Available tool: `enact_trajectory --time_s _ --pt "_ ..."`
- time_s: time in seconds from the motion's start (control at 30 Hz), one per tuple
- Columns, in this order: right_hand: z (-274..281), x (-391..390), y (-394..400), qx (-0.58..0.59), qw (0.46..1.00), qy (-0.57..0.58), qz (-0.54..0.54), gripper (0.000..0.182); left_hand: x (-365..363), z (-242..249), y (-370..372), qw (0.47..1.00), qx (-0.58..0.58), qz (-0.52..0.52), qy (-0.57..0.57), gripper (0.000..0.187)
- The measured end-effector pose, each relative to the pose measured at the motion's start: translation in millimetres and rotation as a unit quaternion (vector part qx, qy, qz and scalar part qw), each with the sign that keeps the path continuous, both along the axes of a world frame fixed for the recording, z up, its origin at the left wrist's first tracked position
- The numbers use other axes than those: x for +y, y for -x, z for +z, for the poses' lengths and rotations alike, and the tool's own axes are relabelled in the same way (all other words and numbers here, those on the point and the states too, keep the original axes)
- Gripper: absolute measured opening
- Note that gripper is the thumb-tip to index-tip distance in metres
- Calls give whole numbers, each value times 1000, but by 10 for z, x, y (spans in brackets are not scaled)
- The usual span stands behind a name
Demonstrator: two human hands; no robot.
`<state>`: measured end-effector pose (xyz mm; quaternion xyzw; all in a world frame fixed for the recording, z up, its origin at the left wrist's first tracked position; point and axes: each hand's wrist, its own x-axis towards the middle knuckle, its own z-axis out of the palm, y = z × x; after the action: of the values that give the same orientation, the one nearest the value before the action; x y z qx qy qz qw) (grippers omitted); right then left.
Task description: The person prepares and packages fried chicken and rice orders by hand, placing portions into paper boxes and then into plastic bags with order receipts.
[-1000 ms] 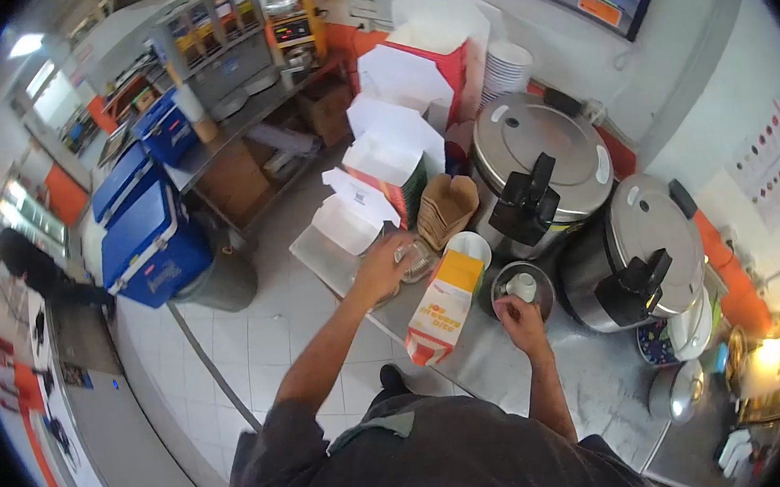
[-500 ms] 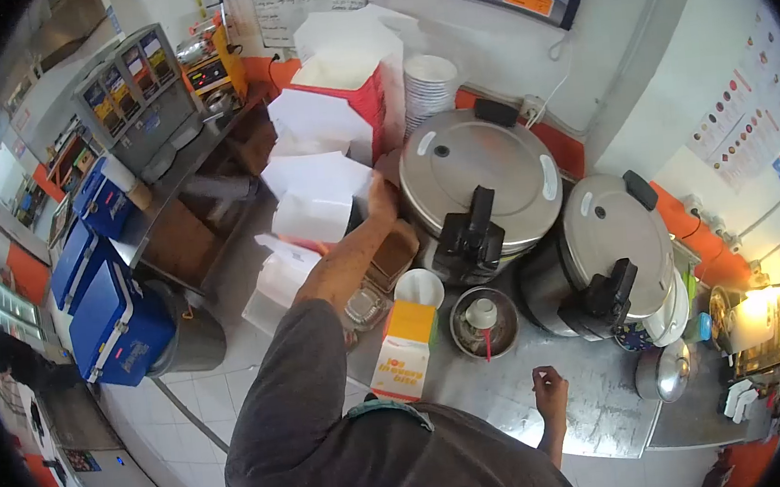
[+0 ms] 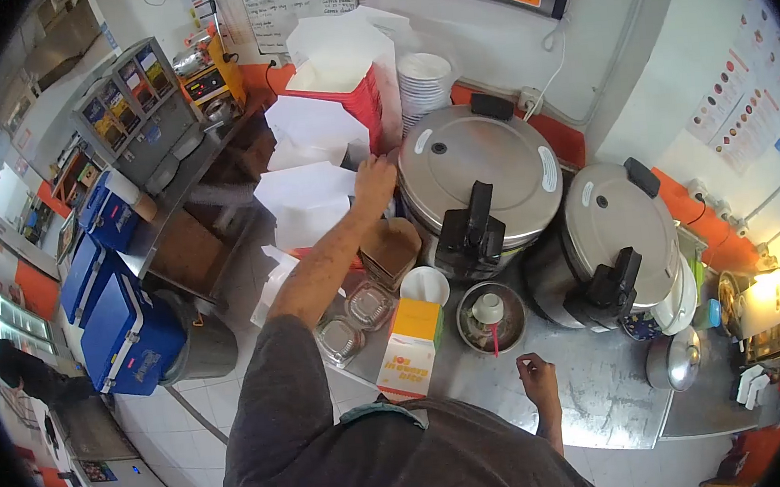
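My left hand [image 3: 374, 187] reaches between the open white takeaway boxes [image 3: 309, 190] and the large rice cooker [image 3: 479, 171]. Its fingers point away from me and are mostly hidden, so what they touch does not show. Just nearer than that hand is a brown paper box [image 3: 390, 249]. My right hand [image 3: 538, 379] hovers over the front of the steel counter [image 3: 599, 401], its fingers curled in with nothing visible in them. Left of it are a metal bowl [image 3: 468, 331] holding a white cup [image 3: 487, 307] and a yellow-and-white carton [image 3: 410, 348].
Clear plastic containers [image 3: 341, 339] and a white round tub [image 3: 425, 286] sit near the carton. A second cooker [image 3: 620, 242] and a lidded pot [image 3: 674, 360] are to the right. Red boxes [image 3: 355, 107] and white bowls [image 3: 423, 92] are stacked behind. Blue coolers [image 3: 129, 336] stand at left.
My left hand has moved slightly farther away and turned, beside the boxes and the large cooker. My right hand has shifted a little left, with fingers still curled. The view has tilted slightly.
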<state>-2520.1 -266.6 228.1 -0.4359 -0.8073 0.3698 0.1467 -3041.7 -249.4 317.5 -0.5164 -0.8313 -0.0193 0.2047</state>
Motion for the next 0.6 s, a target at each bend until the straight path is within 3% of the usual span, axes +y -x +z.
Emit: enact_trajectory --time_s 0.07,0.13,0.17,0.23,0.37,0.43,0.5,0.6 --pt "75 -28 64 -5 1000 -18 20 13 2 258 154 998 -36 -10 -51 12" --pt "163 -56 148 -11 999 -35 40 12 -52 601 270 967 -229 -39 -104 15" --pt "209 -64 202 -7 998 -36 53 11 -111 749 295 967 -229 -39 -105 15" --pt "340 -67 353 -3 997 -39 65 10 -241 1004 299 903 -394 -44 -167 19" --pt "869 -94 960 159 983 -23 88 15 -527 1235 79 892 -354 -96 -263 21" --pt "1338 -167 1363 255 943 -167 136 21 -811 1414 -296 865 -373 -178 -285 18" --pt "1720 -326 1775 295 886 -348 87 35 -1094 1519 -586 855 -421 -206 -221 23" --pt "1959 -467 2338 379 852 -360 35 42 -1520 1466 -964 821 -491 -242 -163 26"
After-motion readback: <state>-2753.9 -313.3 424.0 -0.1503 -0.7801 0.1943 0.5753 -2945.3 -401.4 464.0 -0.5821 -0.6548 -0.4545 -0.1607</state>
